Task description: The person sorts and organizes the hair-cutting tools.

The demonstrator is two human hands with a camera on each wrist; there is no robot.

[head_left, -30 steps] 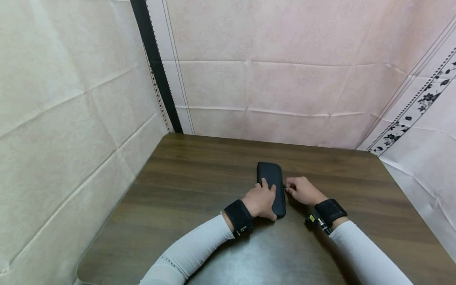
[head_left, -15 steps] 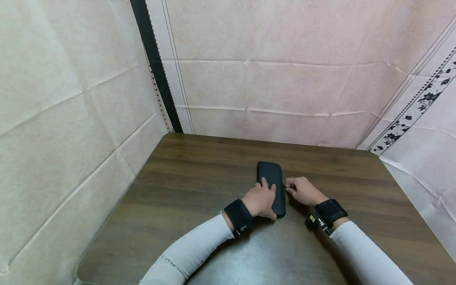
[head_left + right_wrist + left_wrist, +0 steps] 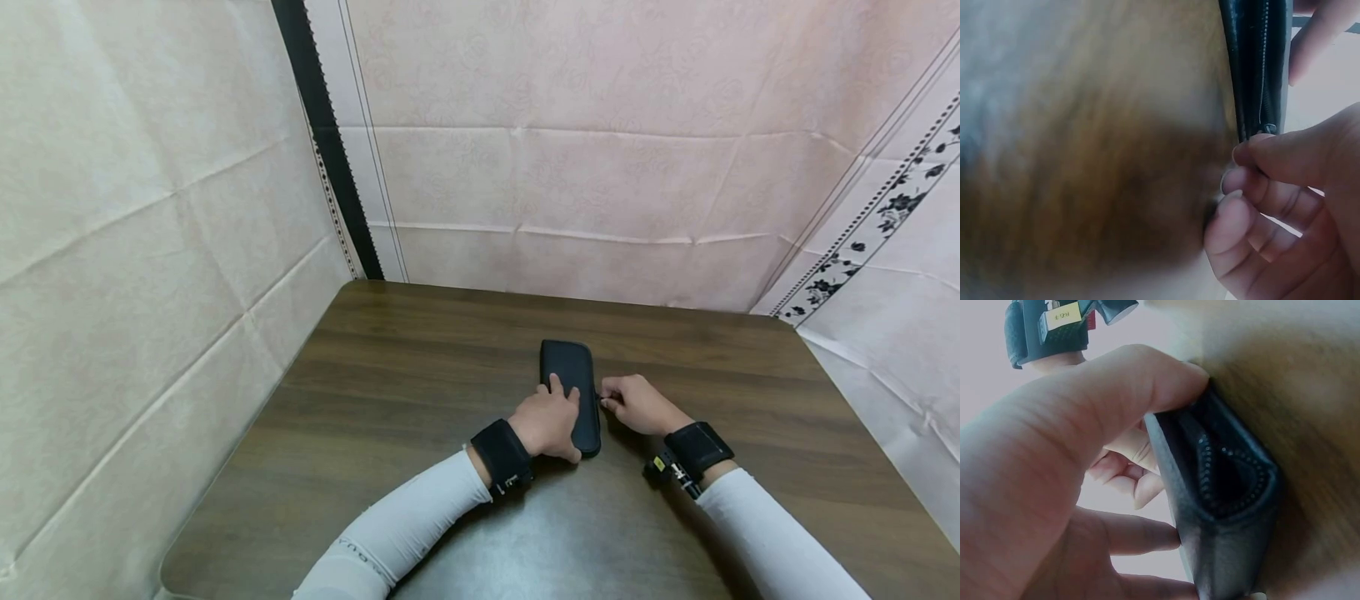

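A black zippered case [image 3: 567, 358] lies lengthwise on the wooden table. My left hand [image 3: 546, 423] holds it, fingers spread over its top and left edge, thumb at its near right corner. Up close in the left wrist view, the thumb [image 3: 1179, 384] touches the rim of the case [image 3: 1229, 550], where the zipper teeth [image 3: 1207, 469] stand parted around a dark gap. At the right side, my right hand [image 3: 636, 402] pinches the zipper pull, mostly hidden by the fingertips. The slider [image 3: 1268, 129] shows just beyond the thumb in the right wrist view.
The brown wooden table [image 3: 390, 375] has rounded corners. Pale patterned cloth [image 3: 600, 183] hangs behind it, with more cloth [image 3: 150, 250] along the left. Both wrists wear black straps with small cameras [image 3: 663, 467].
The right hand has shifted very slightly toward me along the case's right side. The left hand and the case stay nearly where they were.
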